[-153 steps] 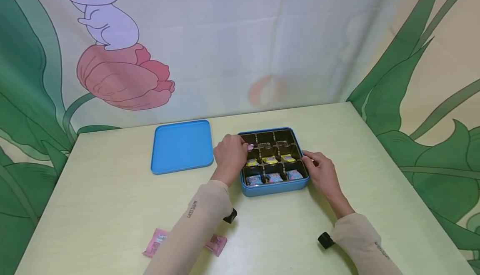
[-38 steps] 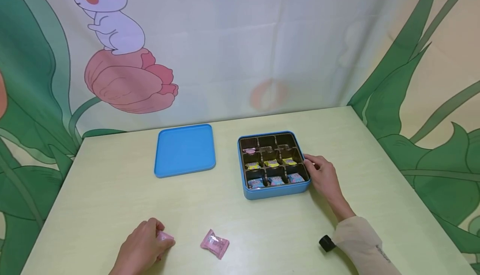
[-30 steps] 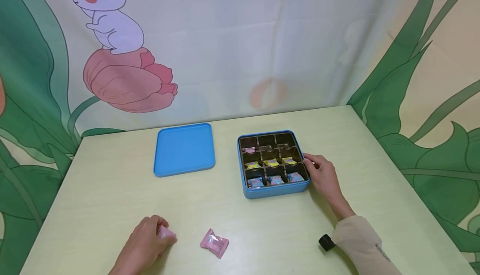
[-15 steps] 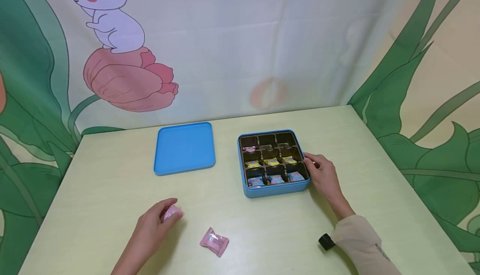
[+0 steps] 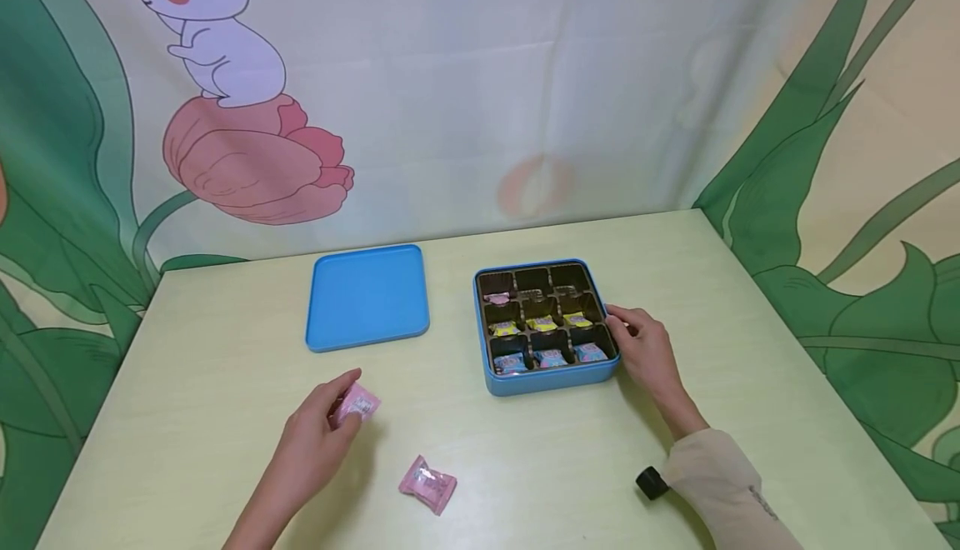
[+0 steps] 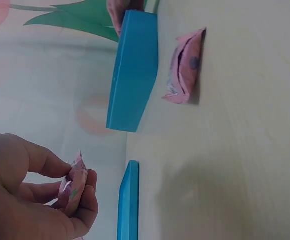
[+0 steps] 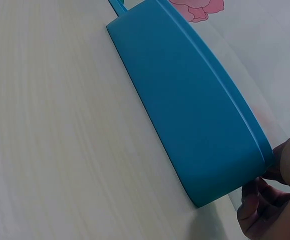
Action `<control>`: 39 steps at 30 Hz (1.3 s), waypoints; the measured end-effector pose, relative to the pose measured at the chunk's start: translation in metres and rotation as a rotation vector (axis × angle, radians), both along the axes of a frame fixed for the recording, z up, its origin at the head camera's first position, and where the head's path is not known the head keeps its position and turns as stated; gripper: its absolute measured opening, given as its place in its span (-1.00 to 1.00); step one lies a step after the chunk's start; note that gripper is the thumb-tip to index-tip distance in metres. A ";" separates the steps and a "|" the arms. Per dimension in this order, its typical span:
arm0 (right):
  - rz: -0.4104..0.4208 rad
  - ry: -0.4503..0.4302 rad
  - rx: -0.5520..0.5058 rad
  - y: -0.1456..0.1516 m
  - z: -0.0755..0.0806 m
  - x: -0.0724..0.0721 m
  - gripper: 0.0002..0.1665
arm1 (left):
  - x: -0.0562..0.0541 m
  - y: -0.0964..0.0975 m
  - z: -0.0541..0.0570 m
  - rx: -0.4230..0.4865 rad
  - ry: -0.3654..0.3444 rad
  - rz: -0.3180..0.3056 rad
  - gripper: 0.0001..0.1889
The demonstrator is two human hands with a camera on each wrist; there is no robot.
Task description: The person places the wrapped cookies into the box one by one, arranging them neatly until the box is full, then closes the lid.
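Observation:
A pink-wrapped candy [image 5: 357,403] is pinched between thumb and fingers of my left hand [image 5: 315,436], raised over the table's left half. In the left wrist view the same hand [image 6: 29,190] grips the candy [image 6: 74,185] by its sides. A second pink candy [image 5: 428,484] lies on the table to the right. The blue box [image 5: 551,378] has a dark divided tray: blue candies [image 5: 550,358] in front, yellow ones [image 5: 542,324] in the middle row, one pink candy [image 5: 497,298] at back left. My right hand [image 5: 647,352] holds the box's right side; in the right wrist view its fingers [image 7: 252,212] curl at the corner.
A blue lid [image 5: 367,297] lies flat left of the box, near the table's back edge. Behind the table [image 5: 187,400] hangs a printed curtain [image 5: 427,117]. A black cylindrical piece [image 5: 652,483] sits by my right sleeve [image 5: 712,475].
Since about a second ago, my left hand has lifted the pink candy and carried it forward and slightly right. Earlier it was at the box's back-left compartment. My right hand stays at the box.

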State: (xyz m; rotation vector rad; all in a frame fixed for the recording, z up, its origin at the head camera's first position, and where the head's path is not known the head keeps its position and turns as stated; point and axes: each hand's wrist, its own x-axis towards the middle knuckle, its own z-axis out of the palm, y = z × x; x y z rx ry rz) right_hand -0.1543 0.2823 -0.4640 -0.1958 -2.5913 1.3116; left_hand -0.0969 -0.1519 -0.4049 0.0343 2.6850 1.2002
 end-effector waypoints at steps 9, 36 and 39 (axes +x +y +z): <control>0.002 0.009 0.001 0.000 -0.002 0.000 -0.66 | -0.009 0.015 0.010 0.176 -0.015 0.020 -0.35; 0.003 -0.018 -0.013 0.000 0.001 0.000 -0.66 | -0.047 0.066 0.013 0.260 -0.054 0.012 -0.44; -0.001 -0.020 -0.014 -0.001 0.001 0.000 -0.66 | -0.052 0.073 0.013 0.255 -0.056 0.009 -0.37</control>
